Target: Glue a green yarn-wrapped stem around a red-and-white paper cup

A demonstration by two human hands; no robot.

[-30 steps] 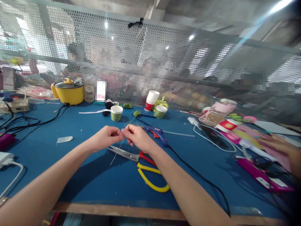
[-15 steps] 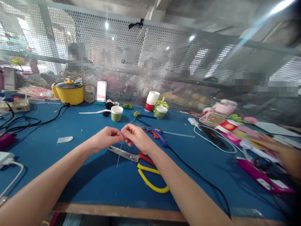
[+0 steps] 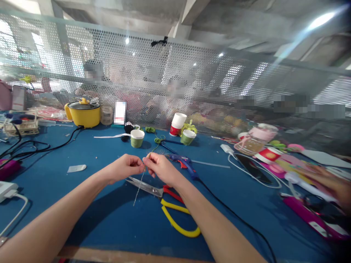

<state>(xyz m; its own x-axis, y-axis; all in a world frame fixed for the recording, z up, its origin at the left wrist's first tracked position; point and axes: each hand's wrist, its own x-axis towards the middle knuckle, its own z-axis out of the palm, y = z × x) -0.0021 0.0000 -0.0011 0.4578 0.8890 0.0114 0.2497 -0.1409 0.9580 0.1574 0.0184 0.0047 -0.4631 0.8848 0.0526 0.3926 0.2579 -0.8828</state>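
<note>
The left hand [image 3: 126,168] and right hand [image 3: 160,168] met, fingertips pinching a thin string [image 3: 138,190] whose loose end hung across the scissors' blades [image 3: 146,187], nearer than the green cup [image 3: 137,140] and left of the glue gun [image 3: 190,168].

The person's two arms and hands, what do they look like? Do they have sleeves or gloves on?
The left hand and right hand are bare, with no gloves. The slim left forearm and right forearm show no sleeves, and no watch or bracelet. Rings are too small to tell.
</note>
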